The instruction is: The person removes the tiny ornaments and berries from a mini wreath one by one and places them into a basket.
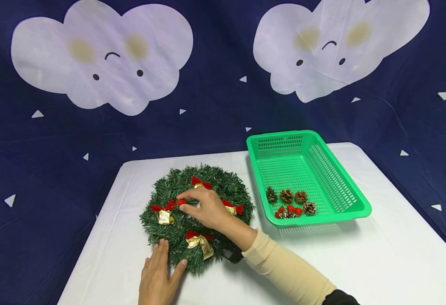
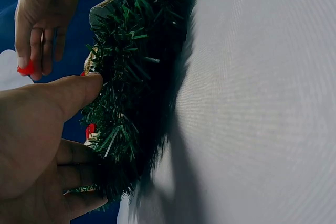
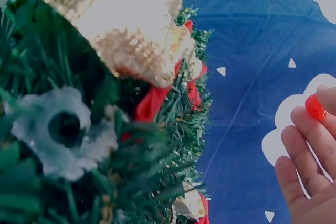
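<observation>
A round green wreath (image 1: 223, 176) lies on the white table, with several red-and-gold bows (image 1: 199, 242) on it. My right hand (image 1: 209, 209) pinches a small red berry (image 1: 181, 202) between thumb and index finger, over the wreath's left-centre part close to the left bow (image 1: 165, 215). The right wrist view shows the berry (image 3: 315, 107) at the fingertips, off the greenery. With fingers straight, my left hand (image 1: 157, 273) rests against the wreath's lower left edge. In the left wrist view its thumb (image 2: 79, 90) lies along the needles.
A green plastic basket (image 1: 354, 212) stands to the right of the wreath. Inside its near end are several pine cones (image 1: 286, 195) and red berries (image 1: 290, 208). A ragged grey-white ring-shaped piece (image 3: 58, 132) sits among the needles. Behind the table hangs a dark blue cloth (image 1: 219, 140).
</observation>
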`<state>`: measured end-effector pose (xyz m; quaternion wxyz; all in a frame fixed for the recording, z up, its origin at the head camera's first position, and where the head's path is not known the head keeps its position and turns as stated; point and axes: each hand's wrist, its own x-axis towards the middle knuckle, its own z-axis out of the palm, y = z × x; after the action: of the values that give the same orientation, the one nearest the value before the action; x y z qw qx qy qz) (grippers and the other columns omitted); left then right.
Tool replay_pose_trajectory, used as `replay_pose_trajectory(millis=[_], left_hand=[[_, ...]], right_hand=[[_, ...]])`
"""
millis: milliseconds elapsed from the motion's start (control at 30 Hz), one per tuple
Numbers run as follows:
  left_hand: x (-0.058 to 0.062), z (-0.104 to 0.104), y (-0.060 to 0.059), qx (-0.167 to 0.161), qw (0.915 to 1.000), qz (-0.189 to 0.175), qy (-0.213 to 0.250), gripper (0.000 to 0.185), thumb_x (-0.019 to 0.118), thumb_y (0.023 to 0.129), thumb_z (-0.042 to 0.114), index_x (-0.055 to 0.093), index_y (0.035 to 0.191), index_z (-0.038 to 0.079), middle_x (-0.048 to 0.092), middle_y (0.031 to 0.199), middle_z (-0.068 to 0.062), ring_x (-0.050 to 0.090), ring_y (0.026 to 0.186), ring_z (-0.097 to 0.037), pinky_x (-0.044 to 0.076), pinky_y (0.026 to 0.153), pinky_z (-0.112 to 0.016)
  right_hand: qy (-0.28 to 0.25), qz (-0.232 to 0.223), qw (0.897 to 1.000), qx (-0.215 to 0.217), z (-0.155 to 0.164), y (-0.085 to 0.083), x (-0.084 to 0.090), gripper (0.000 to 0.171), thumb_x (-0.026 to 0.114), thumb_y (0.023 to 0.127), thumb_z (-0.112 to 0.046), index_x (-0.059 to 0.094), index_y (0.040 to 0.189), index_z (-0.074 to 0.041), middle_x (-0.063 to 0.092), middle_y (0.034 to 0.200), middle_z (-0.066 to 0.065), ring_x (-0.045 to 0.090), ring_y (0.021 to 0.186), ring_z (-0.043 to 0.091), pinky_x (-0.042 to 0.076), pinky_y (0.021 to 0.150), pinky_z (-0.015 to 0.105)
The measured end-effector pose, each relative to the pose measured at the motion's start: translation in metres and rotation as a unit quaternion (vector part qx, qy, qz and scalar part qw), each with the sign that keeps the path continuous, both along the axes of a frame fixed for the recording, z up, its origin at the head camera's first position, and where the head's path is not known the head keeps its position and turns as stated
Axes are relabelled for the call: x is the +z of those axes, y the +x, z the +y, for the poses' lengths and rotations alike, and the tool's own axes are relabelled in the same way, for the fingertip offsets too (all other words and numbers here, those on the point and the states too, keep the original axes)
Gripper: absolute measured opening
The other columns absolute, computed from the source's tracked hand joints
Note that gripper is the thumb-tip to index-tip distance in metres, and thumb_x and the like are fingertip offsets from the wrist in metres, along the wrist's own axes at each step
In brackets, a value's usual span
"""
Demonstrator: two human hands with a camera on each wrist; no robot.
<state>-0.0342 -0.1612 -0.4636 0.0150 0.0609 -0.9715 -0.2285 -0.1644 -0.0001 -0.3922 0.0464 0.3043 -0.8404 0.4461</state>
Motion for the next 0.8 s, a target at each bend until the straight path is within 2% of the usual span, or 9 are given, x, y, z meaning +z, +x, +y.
replay_pose_trajectory(millis=[67, 200, 300, 433, 500, 800], left_hand=[[-0.001, 0.0, 0.001, -0.002, 0.9999, 0.012, -0.001, 0.08, 0.056, 0.089, 0.051, 0.034, 0.144, -0.003, 0.032, 0.151, -0.022, 0.03, 0.139, -0.041, 0.024, 0.109, -0.064], [-0.005, 0.0, 0.002, -0.005, 0.9986, 0.053, -0.002, 0.077, 0.061, 0.088, 0.047, 0.038, 0.142, -0.003, 0.037, 0.148, -0.022, 0.035, 0.136, -0.041, 0.028, 0.106, -0.063], [-0.007, 0.0, 0.003, -0.006, 0.9966, 0.082, -0.007, 0.075, 0.064, 0.086, 0.044, 0.041, 0.14, -0.004, 0.04, 0.146, -0.022, 0.038, 0.134, -0.041, 0.03, 0.105, -0.061], [-0.008, 0.0, 0.003, -0.008, 0.9956, 0.093, -0.009, 0.075, 0.064, 0.086, 0.044, 0.041, 0.14, -0.004, 0.04, 0.146, -0.023, 0.038, 0.134, -0.041, 0.029, 0.105, -0.06], [-0.008, -0.001, 0.002, -0.008, 0.996, 0.089, -0.009, 0.075, 0.063, 0.087, 0.044, 0.041, 0.14, -0.004, 0.04, 0.146, -0.023, 0.037, 0.135, -0.041, 0.029, 0.106, -0.06], [-0.006, 0.0, 0.002, -0.004, 0.9983, 0.058, -0.002, 0.077, 0.062, 0.087, 0.045, 0.038, 0.142, -0.004, 0.037, 0.148, -0.022, 0.034, 0.137, -0.041, 0.027, 0.108, -0.06]], right_hand=[[-0.009, -0.001, 1.0, -0.001, 0.004, 0.0, 0.0, 0.027, 0.066, 0.088, -0.028, 0.068, 0.115, -0.023, 0.068, 0.116, 0.0, 0.063, 0.073, 0.01, 0.054, 0.075, 0.027], [-0.021, 0.005, 1.0, -0.012, 0.014, 0.0, 0.001, 0.027, 0.068, 0.087, -0.026, 0.069, 0.114, -0.022, 0.069, 0.114, -0.001, 0.065, 0.095, 0.014, 0.054, 0.085, 0.035], [-0.032, 0.004, 0.999, -0.027, 0.025, 0.0, 0.001, 0.027, 0.069, 0.086, -0.024, 0.069, 0.113, -0.021, 0.069, 0.114, -0.002, 0.062, 0.111, 0.015, 0.05, 0.097, 0.038], [-0.056, 0.003, 0.997, -0.05, 0.042, 0.0, 0.002, 0.027, 0.07, 0.085, -0.022, 0.07, 0.112, -0.02, 0.069, 0.112, -0.001, 0.063, 0.109, 0.018, 0.05, 0.096, 0.044], [-0.068, 0.004, 0.996, -0.061, 0.051, 0.0, 0.001, 0.027, 0.071, 0.084, -0.022, 0.07, 0.111, -0.019, 0.07, 0.11, 0.0, 0.064, 0.106, 0.019, 0.052, 0.09, 0.046], [-0.107, 0.0, 0.991, -0.083, 0.084, 0.001, 0.001, 0.026, 0.07, 0.085, -0.019, 0.07, 0.111, -0.013, 0.071, 0.103, 0.004, 0.065, 0.098, 0.023, 0.053, 0.083, 0.049]])
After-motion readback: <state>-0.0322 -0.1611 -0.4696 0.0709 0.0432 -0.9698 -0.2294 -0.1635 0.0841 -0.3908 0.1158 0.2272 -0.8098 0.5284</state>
